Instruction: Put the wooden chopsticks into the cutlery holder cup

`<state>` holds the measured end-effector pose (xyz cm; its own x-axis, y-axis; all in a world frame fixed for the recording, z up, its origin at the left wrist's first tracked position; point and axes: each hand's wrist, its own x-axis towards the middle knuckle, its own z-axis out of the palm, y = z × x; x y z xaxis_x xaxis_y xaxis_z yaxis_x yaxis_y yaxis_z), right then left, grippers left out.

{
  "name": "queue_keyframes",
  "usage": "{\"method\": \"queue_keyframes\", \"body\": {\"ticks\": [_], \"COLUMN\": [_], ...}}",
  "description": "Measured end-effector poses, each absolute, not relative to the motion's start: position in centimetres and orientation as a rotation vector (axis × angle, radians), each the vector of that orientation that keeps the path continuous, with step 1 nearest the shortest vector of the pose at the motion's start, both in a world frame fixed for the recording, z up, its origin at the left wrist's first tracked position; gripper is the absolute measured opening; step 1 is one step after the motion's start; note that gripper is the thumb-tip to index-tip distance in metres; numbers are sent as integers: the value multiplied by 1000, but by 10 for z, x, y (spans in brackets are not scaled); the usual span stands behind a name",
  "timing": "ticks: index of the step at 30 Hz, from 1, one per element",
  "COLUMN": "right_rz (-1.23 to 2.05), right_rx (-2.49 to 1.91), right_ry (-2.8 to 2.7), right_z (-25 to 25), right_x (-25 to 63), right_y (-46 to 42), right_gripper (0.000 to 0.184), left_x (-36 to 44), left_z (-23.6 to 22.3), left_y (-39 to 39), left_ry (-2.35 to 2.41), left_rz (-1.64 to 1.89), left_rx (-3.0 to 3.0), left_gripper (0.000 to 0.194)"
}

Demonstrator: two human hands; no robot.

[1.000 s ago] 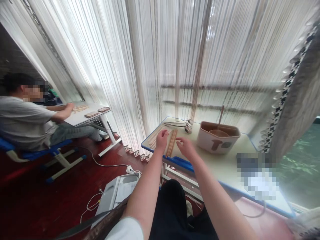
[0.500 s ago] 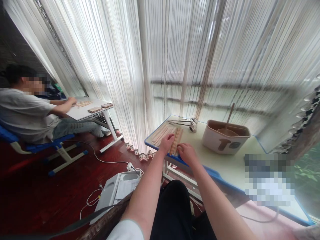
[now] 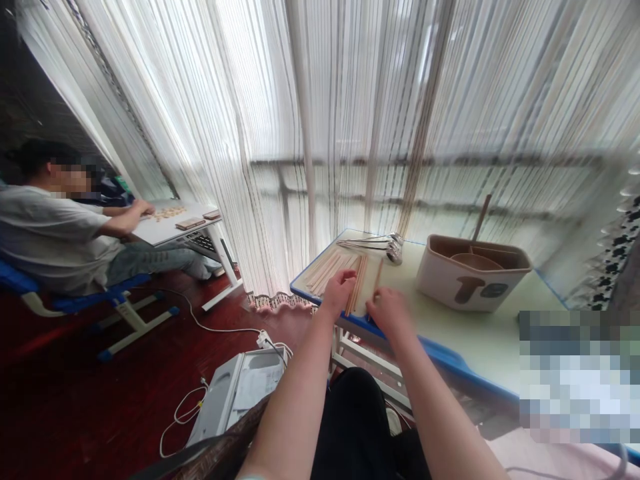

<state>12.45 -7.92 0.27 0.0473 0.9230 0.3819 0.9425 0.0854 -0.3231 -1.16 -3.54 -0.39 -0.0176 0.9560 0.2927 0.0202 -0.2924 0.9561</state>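
Note:
My left hand lies beside a small bundle of brown chopsticks, its fingers loosely bent and apart, touching the bundle's left side. In my right hand a single chopstick is pinched near its close end, pointing away from me and apart from the bundle. Paler chopsticks are spread on the table to the left. Behind them lie several metal spoons with their bowls to the right.
On the blue-edged table stands a divided utensil holder with one stick upright in it. A blurred patch covers the table's right end. Below left are a grey case and cables. A person sits at another table.
My right hand has moved right, drawing one chopstick away from the bundle. My left hand stays by the bundle. The view has shifted slightly.

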Motion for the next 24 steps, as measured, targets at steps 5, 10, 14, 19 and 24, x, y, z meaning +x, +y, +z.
{"method": "queue_keyframes", "body": {"ticks": [5,10,14,19,24], "right_rz": [-85,18,86,342,431], "right_rx": [-2002,-2028,-1954,-1680,-1574], "right_ry": [-1738,-1666,-1597,-1626,-1640], "right_z": [5,8,9,8,10], "right_x": [126,128,131,137,137], "right_y": [-82,-85,-91,-95,-97], "right_gripper": [30,25,24,24,25], "left_x": [-12,-12,-12,-12,-11], "left_z": [-3,-1,1,-2,-5], "left_y": [-37,-39,-40,-37,-33], "left_ry": [1050,1040,1054,1030,1047], "left_rz": [1413,1430,1434,1422,1454], "left_rx": [1429,1395,1368,1365,1304], "left_gripper": [27,26,26,26,27]}}
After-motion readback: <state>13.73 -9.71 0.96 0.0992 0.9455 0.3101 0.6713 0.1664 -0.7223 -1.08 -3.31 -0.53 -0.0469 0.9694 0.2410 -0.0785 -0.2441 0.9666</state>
